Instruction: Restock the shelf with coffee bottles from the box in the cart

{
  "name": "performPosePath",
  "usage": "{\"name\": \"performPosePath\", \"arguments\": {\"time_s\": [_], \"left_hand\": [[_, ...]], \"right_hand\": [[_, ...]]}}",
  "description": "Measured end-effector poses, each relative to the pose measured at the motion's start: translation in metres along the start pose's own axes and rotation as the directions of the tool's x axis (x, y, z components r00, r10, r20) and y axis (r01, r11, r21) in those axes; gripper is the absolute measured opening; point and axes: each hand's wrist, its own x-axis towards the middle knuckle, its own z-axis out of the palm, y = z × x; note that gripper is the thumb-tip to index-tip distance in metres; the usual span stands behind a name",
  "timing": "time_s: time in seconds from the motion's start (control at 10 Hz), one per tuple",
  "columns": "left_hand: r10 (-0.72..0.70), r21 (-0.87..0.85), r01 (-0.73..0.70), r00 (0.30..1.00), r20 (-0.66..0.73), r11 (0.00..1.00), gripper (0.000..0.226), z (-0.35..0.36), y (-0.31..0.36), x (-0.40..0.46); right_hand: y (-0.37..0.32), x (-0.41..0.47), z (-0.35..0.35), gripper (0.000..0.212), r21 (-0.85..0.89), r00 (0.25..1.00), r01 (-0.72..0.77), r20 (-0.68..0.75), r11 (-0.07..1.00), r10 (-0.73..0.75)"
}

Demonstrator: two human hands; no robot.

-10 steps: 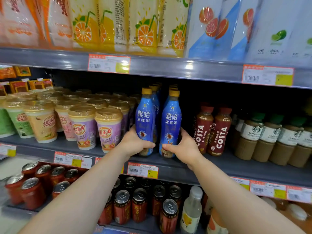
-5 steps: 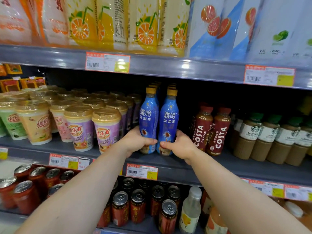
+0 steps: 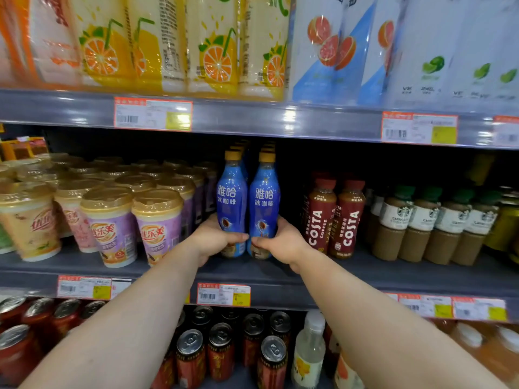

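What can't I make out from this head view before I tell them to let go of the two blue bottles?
- Bottle bases: left hand covers the left blue coffee bottle, right hand the right blue coffee bottle, so seating on the middle shelf is unclear.
- Row depth behind them: dark.
- Price tag print: blurred.
- Cart and box: outside the frame.

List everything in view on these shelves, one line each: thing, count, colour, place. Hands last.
front blue coffee bottles: two, blue with yellow caps, middle shelf centre, more lined up behind
milk tea cups: many, purple, pink and beige with gold lids, middle shelf left
Costa bottles: two in front, dark red, right of the blue ones
Starbucks bottles: at least four, brown with green caps, middle shelf right
juice cartons: several, yellow and white-blue, top shelf
cans: many, red, bottom shelf
left hand: grips the left front bottle
right hand: grips the right front bottle
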Motion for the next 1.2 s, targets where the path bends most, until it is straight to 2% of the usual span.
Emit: {"name": "performPosePath", "arguments": {"time_s": [0.1, 0.2, 0.3, 0.4, 0.5, 0.6, 0.7, 0.8, 0.9, 1.0, 1.1, 1.2], "left_hand": [[0.001, -0.027, -0.002, 0.999, -0.049, 1.0, 0.057, 0.006, -0.001, -0.004], [-0.015, -0.031, 0.011, 0.991, -0.13, 0.999, 0.061, 0.017, 0.003, -0.018], [0.098, 0.206, 0.008, 0.861, -0.499, 0.978, 0.083, 0.029, 0.004, -0.036], [0.418, 0.459, -0.149, 0.711, -0.566, 0.876, 0.07, 0.059, 0.004, -0.06], [0.406, 0.408, -0.243, 0.832, -0.378, 0.88, 0.061, 0.099, 0.01, -0.064], [0.24, 0.379, -0.147, 0.948, -0.211, 0.914, 0.074, 0.134, 0.015, -0.046], [0.155, 0.384, -0.077, 0.972, -0.177, 0.92, 0.067, 0.16, 0.021, -0.029], [0.08, 0.431, 0.012, 0.978, -0.194, 0.902, 0.058, 0.173, 0.02, -0.012], [0.049, 0.528, 0.081, 0.972, -0.228, 0.845, 0.057, 0.181, 0.015, -0.004], [0.088, 0.601, 0.085, 0.964, -0.252, 0.795, 0.049, 0.185, 0.011, -0.005], [0.097, 0.607, 0.076, 0.964, -0.247, 0.791, 0.046, 0.187, 0.007, -0.007], [0.096, 0.549, 0.049, 0.968, -0.232, 0.834, 0.047, 0.183, 0.012, -0.009]], "right_hand": [[0.001, -0.011, -0.002, 0.063, 0.01, 1.0, 0.001, -0.005, 1.0, -0.001], [0.003, -0.026, -0.011, 0.067, -0.096, 1.0, 0.001, -0.021, 0.995, -0.003], [0.006, -0.041, -0.028, 0.057, -0.205, 0.992, 0.003, -0.123, 0.979, -0.029], [0.013, -0.054, -0.055, 0.018, -0.244, 0.921, -0.003, -0.378, 0.97, -0.092], [0.021, -0.063, -0.088, 0.028, -0.201, 0.816, -0.081, -0.576, 0.976, -0.051], [0.035, -0.058, -0.114, 0.063, -0.203, 0.844, -0.21, -0.532, 0.957, 0.072], [0.05, -0.05, -0.126, 0.072, -0.259, 0.923, -0.238, -0.362, 0.936, 0.134], [0.058, -0.044, -0.131, 0.057, -0.277, 0.951, -0.193, -0.289, 0.941, 0.11], [0.06, -0.042, -0.13, 0.048, -0.301, 0.958, -0.178, -0.272, 0.937, 0.095], [0.061, -0.046, -0.128, 0.046, -0.324, 0.953, -0.184, -0.291, 0.928, 0.087], [0.064, -0.05, -0.129, 0.044, -0.312, 0.957, -0.166, -0.28, 0.935, 0.076], [0.059, -0.056, -0.134, 0.041, -0.298, 0.967, -0.124, -0.25, 0.947, 0.048]]}}
